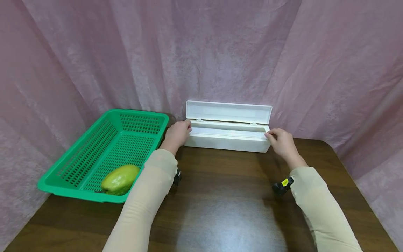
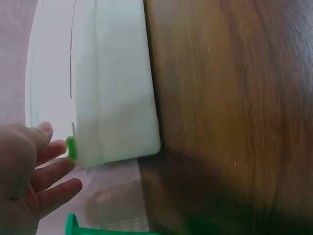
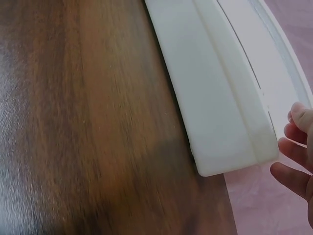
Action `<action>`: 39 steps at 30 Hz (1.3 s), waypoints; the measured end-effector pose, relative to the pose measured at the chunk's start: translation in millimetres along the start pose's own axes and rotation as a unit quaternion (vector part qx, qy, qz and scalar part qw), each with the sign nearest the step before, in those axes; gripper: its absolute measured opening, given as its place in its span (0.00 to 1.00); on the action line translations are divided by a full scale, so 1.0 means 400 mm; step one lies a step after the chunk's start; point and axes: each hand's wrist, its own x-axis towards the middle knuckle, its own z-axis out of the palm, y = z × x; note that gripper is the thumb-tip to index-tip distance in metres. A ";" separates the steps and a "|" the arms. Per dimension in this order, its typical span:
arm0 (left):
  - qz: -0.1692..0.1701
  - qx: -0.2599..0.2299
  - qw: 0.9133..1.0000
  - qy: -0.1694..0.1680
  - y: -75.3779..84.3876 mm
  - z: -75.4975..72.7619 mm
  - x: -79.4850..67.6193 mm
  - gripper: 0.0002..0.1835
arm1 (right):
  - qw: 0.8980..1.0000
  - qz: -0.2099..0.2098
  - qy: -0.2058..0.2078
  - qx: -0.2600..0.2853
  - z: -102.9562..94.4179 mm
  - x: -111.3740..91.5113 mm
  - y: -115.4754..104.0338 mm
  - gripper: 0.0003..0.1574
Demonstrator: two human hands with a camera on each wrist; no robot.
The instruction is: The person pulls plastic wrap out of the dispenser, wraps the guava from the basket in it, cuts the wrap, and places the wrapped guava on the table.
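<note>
A long white cling film box (image 1: pixel 225 144) stands against the curtain with its lid (image 1: pixel 228 112) tipped back. A glossy strip of clear film (image 1: pixel 226 132) lies along its opening. At the box's left end, my left hand (image 1: pixel 178 134) pinches the film's edge between thumb and forefinger. A small green slider (image 2: pixel 72 148) shows at its fingertips in the left wrist view. My right hand (image 1: pixel 281 141) pinches at the opposite end, its other fingers loosely bent, as the right wrist view also shows. The roll inside is hidden.
To the left, a green slotted basket (image 1: pixel 104 113) holds a green-yellow mango-like fruit (image 1: pixel 120 179) near its front corner. All stands on a dark brown wooden table (image 1: pixel 226 199). Pink curtains (image 1: pixel 220 52) hang close behind the box and around the sides.
</note>
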 end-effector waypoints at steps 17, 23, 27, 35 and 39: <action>0.093 -0.016 0.995 -0.027 -0.046 -0.033 -0.022 0.06 | 1.000 -0.024 -0.002 -0.011 -0.015 -0.011 -0.001 0.16; 0.100 -0.039 0.994 -0.003 -0.043 -0.033 -0.039 0.06 | 0.999 -0.032 0.012 -0.009 -0.020 -0.022 0.003 0.13; 0.095 -0.055 0.994 0.012 -0.034 -0.039 -0.044 0.07 | 0.999 -0.037 0.033 -0.001 -0.026 -0.027 0.000 0.13; 0.095 -0.078 0.991 0.051 -0.025 -0.044 -0.050 0.07 | 0.997 -0.042 0.058 -0.003 -0.029 -0.028 0.002 0.13; 0.097 -0.087 0.989 0.067 -0.022 -0.042 -0.054 0.07 | 0.997 -0.044 0.068 0.000 -0.032 -0.030 0.002 0.13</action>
